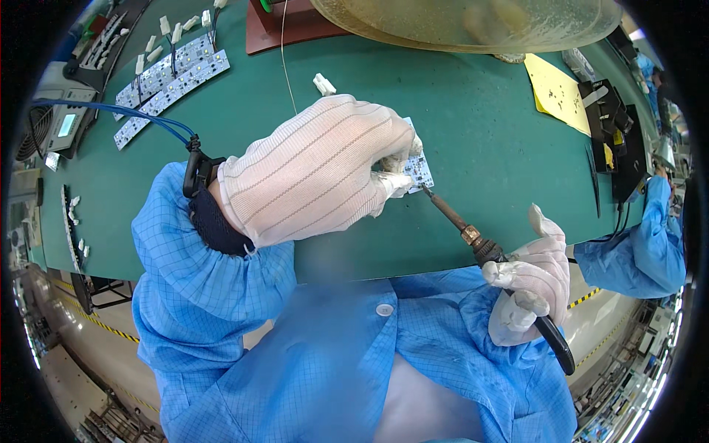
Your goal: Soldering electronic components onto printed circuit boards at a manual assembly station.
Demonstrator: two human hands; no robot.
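Observation:
My left hand [317,173], in a striped white glove with worn fingertips, is closed over a small white circuit board [420,171] on the green mat. Its fingers cover much of the board. A thin wire [286,63] runs down from the top and vanishes behind this hand; whether the fingers pinch it is hidden. My right hand [528,284], also gloved, grips the dark handle of a soldering iron [459,225]. The iron slants up and left, its tip at the board's lower edge beside my left fingertips. A white connector [323,85] lies just beyond my left knuckles.
Long LED boards [173,96] with white connectors lie at the far left. A strap with blue cables [162,122] leads from my left wrist. Tweezers [593,181], a yellow sponge sheet [557,92] and a black iron stand [628,148] are at right. A large translucent cover [473,26] overhangs the top.

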